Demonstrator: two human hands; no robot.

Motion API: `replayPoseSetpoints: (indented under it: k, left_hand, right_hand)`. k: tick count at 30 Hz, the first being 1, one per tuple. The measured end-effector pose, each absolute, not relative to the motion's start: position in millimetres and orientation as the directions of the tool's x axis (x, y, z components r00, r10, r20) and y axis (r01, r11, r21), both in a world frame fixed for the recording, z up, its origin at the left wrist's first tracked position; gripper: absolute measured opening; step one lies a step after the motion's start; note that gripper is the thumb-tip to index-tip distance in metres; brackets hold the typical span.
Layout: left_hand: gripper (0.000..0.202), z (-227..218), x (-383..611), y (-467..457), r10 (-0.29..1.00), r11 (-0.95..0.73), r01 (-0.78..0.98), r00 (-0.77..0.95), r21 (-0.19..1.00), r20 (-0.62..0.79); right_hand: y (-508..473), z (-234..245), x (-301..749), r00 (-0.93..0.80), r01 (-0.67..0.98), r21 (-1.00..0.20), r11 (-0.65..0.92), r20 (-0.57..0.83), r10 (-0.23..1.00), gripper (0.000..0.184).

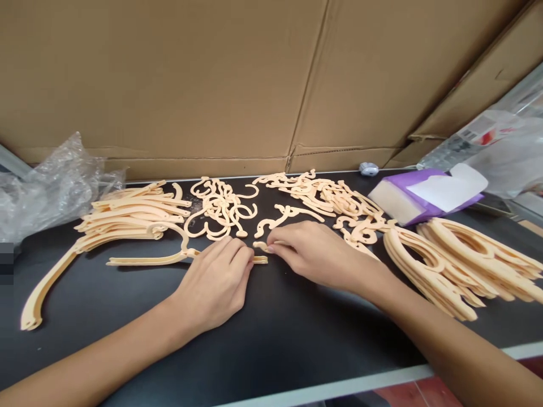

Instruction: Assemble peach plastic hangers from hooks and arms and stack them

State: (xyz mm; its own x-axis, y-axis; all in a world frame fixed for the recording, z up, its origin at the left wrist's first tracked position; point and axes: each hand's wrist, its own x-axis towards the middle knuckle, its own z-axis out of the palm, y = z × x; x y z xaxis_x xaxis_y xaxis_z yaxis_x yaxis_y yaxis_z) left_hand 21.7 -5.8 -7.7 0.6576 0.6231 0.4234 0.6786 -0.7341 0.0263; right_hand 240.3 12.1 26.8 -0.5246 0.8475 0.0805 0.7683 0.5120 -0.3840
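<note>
My left hand (218, 280) is closed around a cream plastic hanger (146, 260), whose hook (183, 234) rises to the left of my knuckles. One end of the hanger sticks out past my fingers on the right. Between its thumb and fingers, my right hand (307, 249) pinches a small curved cream plastic piece (261, 246). The tip of this piece is close to the hanger's end; whether they touch I cannot tell. Just beyond my right hand lies a branched cream piece (288, 212).
At the left are stacked hanger arms (136, 212) and clear plastic wrap (55, 186). Loose hooks (224, 206) and small curved pieces (331, 195) lie at the back. On the right are bundled hangers (441, 271) and a purple tissue pack (411, 192). Cardboard (169, 79) walls the rear.
</note>
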Motion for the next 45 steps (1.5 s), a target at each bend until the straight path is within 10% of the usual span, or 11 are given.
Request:
replayPoseSetpoints:
  k: [45]
  left_hand:
    - [0.022,-11.7,23.0,-2.8,0.597,-0.781,0.612,0.669,0.128,0.443]
  right_hand:
    - [27.7,37.6,254.8,-0.619,0.698,-0.612,0.371,-0.255,0.743,0.025]
